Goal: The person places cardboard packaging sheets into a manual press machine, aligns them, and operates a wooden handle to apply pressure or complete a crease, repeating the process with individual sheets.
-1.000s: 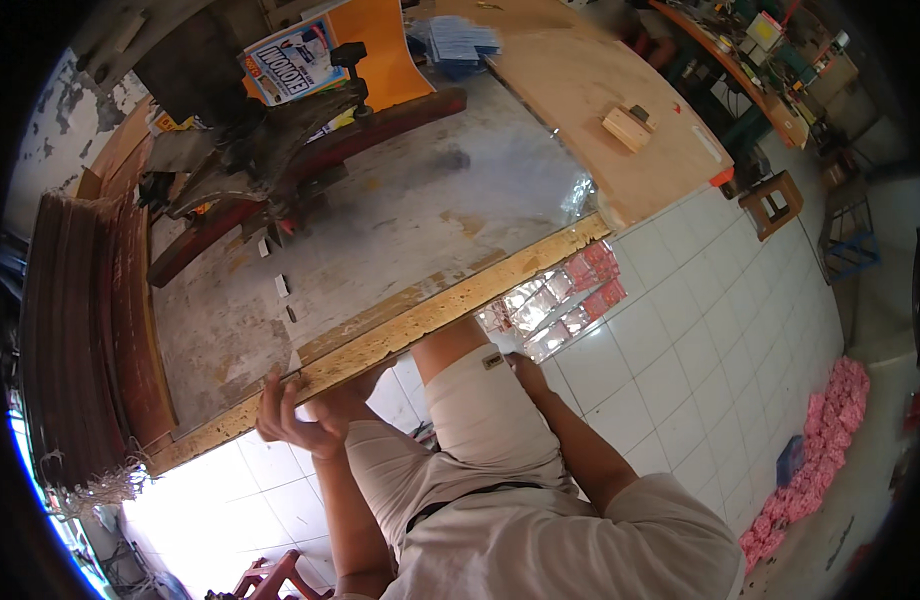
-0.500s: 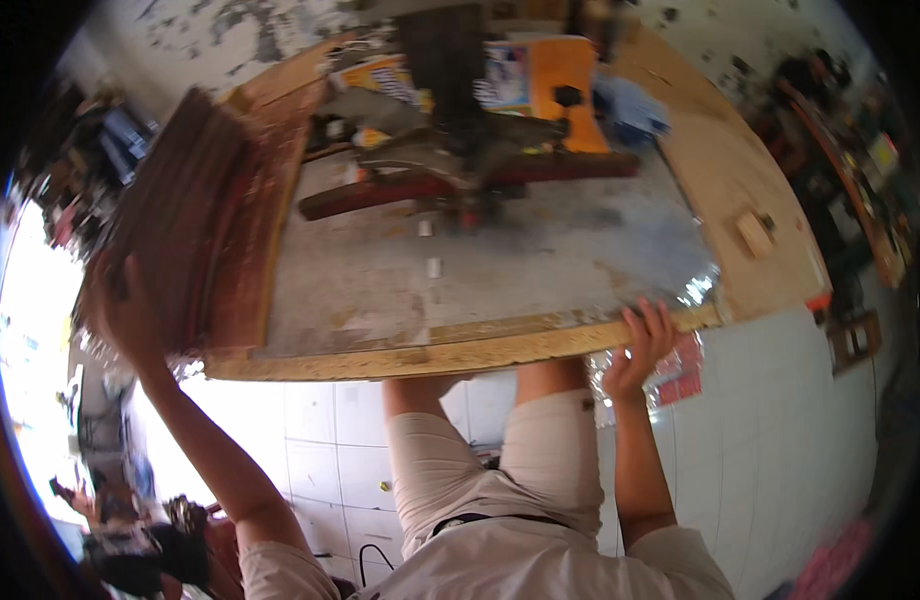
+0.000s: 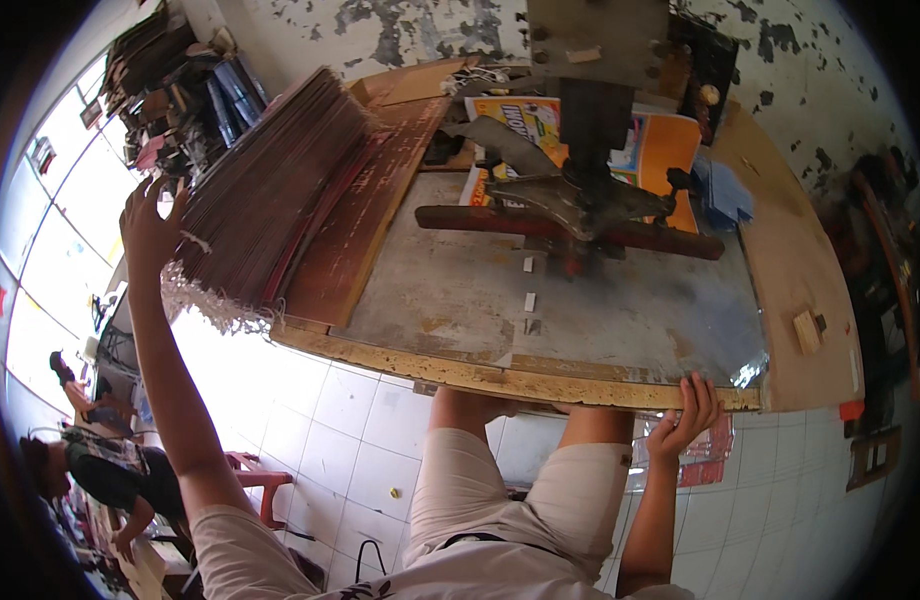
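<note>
Left fingers [image 3: 137, 203] spread beside brown stack [image 3: 265, 190], contact unclear; right fingers [image 3: 702, 395] over table edge [image 3: 520, 383], grip unclear.

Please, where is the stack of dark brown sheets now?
In the head view, the stack of dark brown sheets is on the left side of the worktable, just right of the left hand.

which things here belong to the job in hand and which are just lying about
Likely the job's:
stack of dark sheets, left hand beside it
worktable, right hand at its front edge
dark metal machine with reddish bar

Seemingly lying about:
blue pile
small wooden block
red packets on the floor
</note>
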